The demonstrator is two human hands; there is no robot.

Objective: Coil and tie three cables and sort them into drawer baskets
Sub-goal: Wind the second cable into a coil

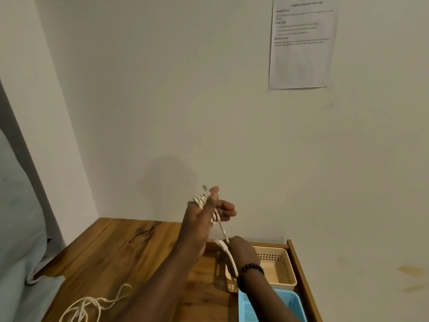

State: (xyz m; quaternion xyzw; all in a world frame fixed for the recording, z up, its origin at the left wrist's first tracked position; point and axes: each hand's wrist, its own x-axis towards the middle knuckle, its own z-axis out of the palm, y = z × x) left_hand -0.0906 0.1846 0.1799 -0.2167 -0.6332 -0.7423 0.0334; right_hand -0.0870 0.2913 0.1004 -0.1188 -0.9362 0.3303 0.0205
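1. A white cable (204, 201) is wound in several loops round the raised fingers of the left hand (204, 212), held in the air above the back edge of the wooden surface (111, 252).
2. One connector end of this cable sticks up just above the left hand's fingertips.
3. From the loops a twisted strand runs down and to the right to the right hand (243, 251), which pinches it; a wider white tail curves down below that hand.
4. The left hand's upper fingers are straight with the loops round them, and its lower fingers curl in toward the palm beside the strand.
5. The right hand's fingers are closed on the strand; a dark beaded bracelet (251, 270) sits on its wrist.
6. A second cable (92, 305), pale and loosely heaped, lies at the surface's front edge, left of the left forearm.
7. At the right side an open drawer (304, 280) holds a beige basket (282, 263) toward the back and a blue basket (287, 303) in front of it.
8. A printed sheet (301, 47) is stuck to the wall above.
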